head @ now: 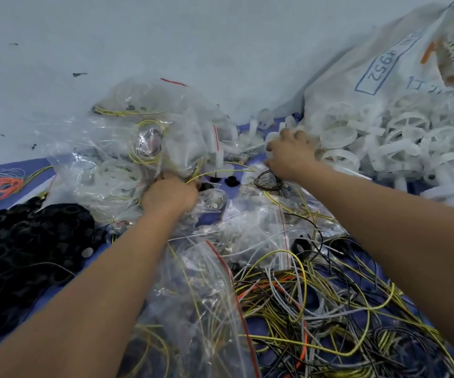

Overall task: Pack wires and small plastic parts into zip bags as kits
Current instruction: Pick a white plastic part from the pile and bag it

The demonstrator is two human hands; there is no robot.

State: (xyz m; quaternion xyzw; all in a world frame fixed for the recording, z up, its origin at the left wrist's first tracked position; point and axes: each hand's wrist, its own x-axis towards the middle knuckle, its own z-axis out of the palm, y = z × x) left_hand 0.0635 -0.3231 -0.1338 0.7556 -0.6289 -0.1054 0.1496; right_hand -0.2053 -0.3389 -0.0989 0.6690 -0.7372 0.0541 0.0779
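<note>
Gripping a zip bag (pixel 182 148) with our left hand (pixel 169 193), right hand (pixel 288 156) grabs white plastic rings (pixel 340 135); filled bags (pixel 127 137) beyond left, loose wires (pixel 315 296) remain nearer.

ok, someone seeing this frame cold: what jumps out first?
Probably the tangle of yellow, black, grey and orange wires sprawled across the lower right, and the heap of white plastic rings spilling from a printed sack at upper right. Next, the two bare arms: the right hand reaches into the rings, the left hand grips a pile of filled zip bags at centre.
</note>
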